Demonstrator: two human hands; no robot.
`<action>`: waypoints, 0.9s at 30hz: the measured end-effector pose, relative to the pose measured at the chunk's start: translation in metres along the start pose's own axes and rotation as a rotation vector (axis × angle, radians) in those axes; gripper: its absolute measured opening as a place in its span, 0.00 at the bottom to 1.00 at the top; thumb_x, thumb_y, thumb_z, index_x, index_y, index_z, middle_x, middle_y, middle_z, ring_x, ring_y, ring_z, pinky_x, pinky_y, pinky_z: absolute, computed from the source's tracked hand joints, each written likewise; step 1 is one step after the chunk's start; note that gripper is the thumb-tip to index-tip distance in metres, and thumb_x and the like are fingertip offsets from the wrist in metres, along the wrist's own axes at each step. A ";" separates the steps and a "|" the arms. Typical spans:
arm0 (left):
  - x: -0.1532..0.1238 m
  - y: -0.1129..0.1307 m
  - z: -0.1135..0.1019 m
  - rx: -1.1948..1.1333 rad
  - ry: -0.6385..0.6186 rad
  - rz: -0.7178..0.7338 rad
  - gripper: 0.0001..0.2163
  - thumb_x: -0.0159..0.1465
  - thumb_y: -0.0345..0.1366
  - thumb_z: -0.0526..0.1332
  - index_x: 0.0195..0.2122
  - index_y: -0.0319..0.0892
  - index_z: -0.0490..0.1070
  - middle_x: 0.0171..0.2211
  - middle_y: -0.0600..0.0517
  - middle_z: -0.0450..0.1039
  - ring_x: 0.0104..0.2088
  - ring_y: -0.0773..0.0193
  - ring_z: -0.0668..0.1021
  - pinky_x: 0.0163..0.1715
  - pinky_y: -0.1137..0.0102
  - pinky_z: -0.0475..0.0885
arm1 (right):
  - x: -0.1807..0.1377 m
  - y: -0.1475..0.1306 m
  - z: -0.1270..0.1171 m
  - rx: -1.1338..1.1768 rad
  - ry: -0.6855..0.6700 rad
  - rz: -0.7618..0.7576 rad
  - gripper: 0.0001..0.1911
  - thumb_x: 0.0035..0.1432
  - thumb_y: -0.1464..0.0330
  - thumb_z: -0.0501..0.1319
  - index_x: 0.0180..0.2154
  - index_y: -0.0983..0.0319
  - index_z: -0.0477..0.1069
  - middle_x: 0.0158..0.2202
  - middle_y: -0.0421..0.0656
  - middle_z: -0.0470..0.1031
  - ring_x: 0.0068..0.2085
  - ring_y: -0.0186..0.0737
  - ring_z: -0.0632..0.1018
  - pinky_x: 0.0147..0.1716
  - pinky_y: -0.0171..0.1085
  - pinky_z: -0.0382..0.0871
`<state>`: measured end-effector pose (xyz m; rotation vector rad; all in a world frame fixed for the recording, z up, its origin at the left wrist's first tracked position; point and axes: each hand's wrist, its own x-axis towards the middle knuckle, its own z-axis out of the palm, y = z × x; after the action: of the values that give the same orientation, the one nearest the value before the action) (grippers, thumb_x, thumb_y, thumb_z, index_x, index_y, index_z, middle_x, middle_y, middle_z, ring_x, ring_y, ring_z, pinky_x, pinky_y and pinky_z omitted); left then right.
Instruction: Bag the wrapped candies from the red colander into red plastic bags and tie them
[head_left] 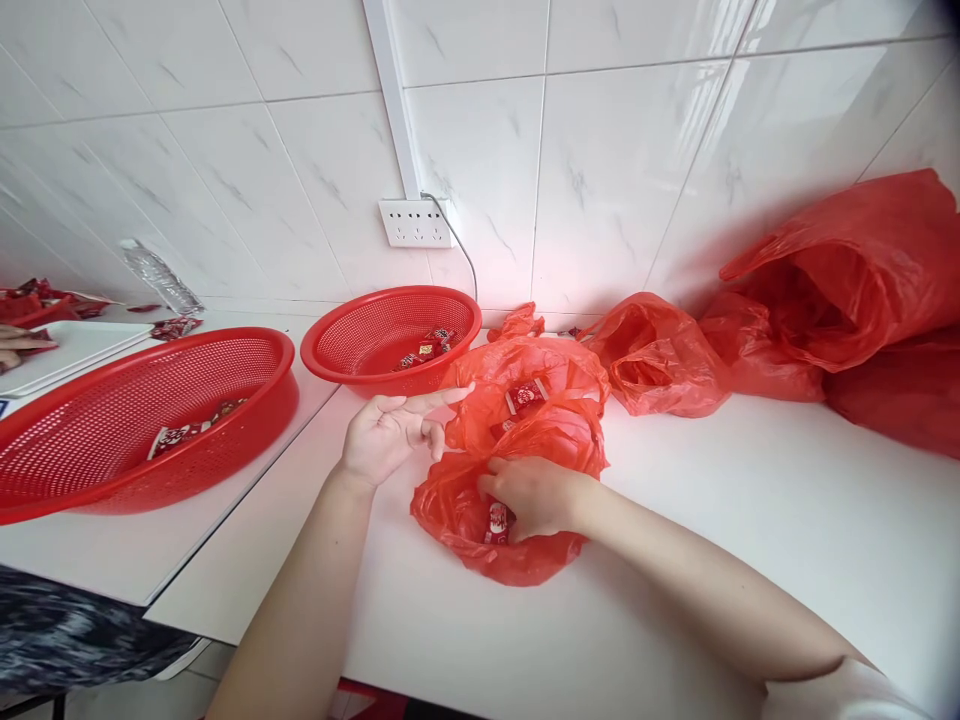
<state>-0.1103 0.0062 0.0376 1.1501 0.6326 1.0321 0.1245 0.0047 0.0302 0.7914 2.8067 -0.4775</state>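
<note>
My left hand [394, 432] hovers at the left side of two red plastic bags, index finger stretched out, other fingers partly bent, nothing in it. The near bag [457, 555] gapes open on the white table. Down inside its mouth is my right hand [541, 495], fingers curled at a small red packet [498, 523] with white lettering; some fingertips are hidden. Just behind, the far bag [480, 375] also stands open, with another red packet [526, 396] showing in it.
A round red basket [330, 350] with a few small wrapped pieces stands behind my left hand. To the left is a larger red basket [247, 455]. More red bags [660, 350] line the wall at right. A co-worker's hand [15, 345] is at the far left, near a plastic bottle [161, 275].
</note>
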 end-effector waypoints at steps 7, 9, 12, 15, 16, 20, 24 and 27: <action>0.000 0.002 0.004 0.020 -0.011 0.009 0.27 0.64 0.42 0.45 0.54 0.33 0.74 0.58 0.35 0.68 0.25 0.59 0.76 0.30 0.63 0.65 | -0.011 0.017 -0.017 0.223 0.194 -0.143 0.10 0.53 0.80 0.57 0.30 0.59 0.69 0.34 0.41 0.75 0.34 0.35 0.74 0.31 0.31 0.66; -0.001 0.002 0.003 0.019 -0.005 0.009 0.26 0.64 0.42 0.45 0.54 0.34 0.75 0.59 0.36 0.67 0.25 0.60 0.76 0.32 0.62 0.65 | -0.014 0.021 -0.024 0.260 0.219 -0.169 0.11 0.53 0.81 0.56 0.26 0.61 0.67 0.31 0.40 0.75 0.32 0.34 0.73 0.31 0.30 0.66; -0.002 0.003 0.003 0.017 -0.005 0.010 0.26 0.64 0.41 0.45 0.53 0.34 0.75 0.60 0.36 0.67 0.25 0.60 0.76 0.32 0.62 0.65 | -0.017 0.030 -0.032 0.321 0.234 -0.160 0.10 0.51 0.81 0.57 0.25 0.61 0.67 0.29 0.39 0.75 0.30 0.32 0.73 0.29 0.30 0.65; -0.002 0.003 0.004 0.021 -0.001 0.008 0.27 0.64 0.41 0.45 0.55 0.33 0.74 0.59 0.35 0.67 0.25 0.59 0.76 0.32 0.62 0.66 | -0.017 0.038 -0.035 0.398 0.398 -0.134 0.08 0.55 0.79 0.57 0.30 0.61 0.69 0.31 0.39 0.76 0.32 0.33 0.76 0.33 0.31 0.69; -0.002 0.003 0.004 0.022 0.000 0.006 0.27 0.64 0.42 0.45 0.55 0.33 0.73 0.59 0.35 0.67 0.25 0.59 0.76 0.32 0.62 0.66 | -0.016 0.040 -0.035 0.396 0.505 -0.123 0.08 0.58 0.78 0.56 0.33 0.61 0.70 0.33 0.40 0.77 0.34 0.35 0.77 0.36 0.33 0.70; -0.001 0.003 0.005 0.020 -0.010 0.000 0.27 0.64 0.42 0.45 0.56 0.32 0.73 0.59 0.34 0.68 0.25 0.59 0.76 0.32 0.62 0.66 | -0.009 0.038 -0.030 0.164 0.764 -0.055 0.13 0.66 0.74 0.50 0.46 0.62 0.70 0.55 0.51 0.70 0.54 0.44 0.72 0.50 0.42 0.68; 0.000 0.001 0.003 0.024 -0.018 -0.005 0.27 0.64 0.42 0.46 0.55 0.32 0.73 0.58 0.34 0.69 0.25 0.59 0.76 0.33 0.62 0.65 | -0.004 0.023 -0.021 0.113 0.512 -0.119 0.15 0.65 0.75 0.50 0.45 0.60 0.73 0.47 0.47 0.75 0.47 0.42 0.75 0.44 0.39 0.69; 0.000 0.001 0.002 0.023 -0.009 -0.006 0.27 0.63 0.42 0.46 0.55 0.33 0.74 0.56 0.35 0.71 0.25 0.58 0.76 0.34 0.62 0.65 | -0.003 0.012 -0.010 0.208 0.228 -0.220 0.13 0.60 0.75 0.57 0.43 0.56 0.74 0.43 0.41 0.78 0.42 0.40 0.77 0.40 0.35 0.68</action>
<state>-0.1089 0.0052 0.0391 1.1713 0.6423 1.0163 0.1321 0.0164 0.0373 0.6088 3.1123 -0.7714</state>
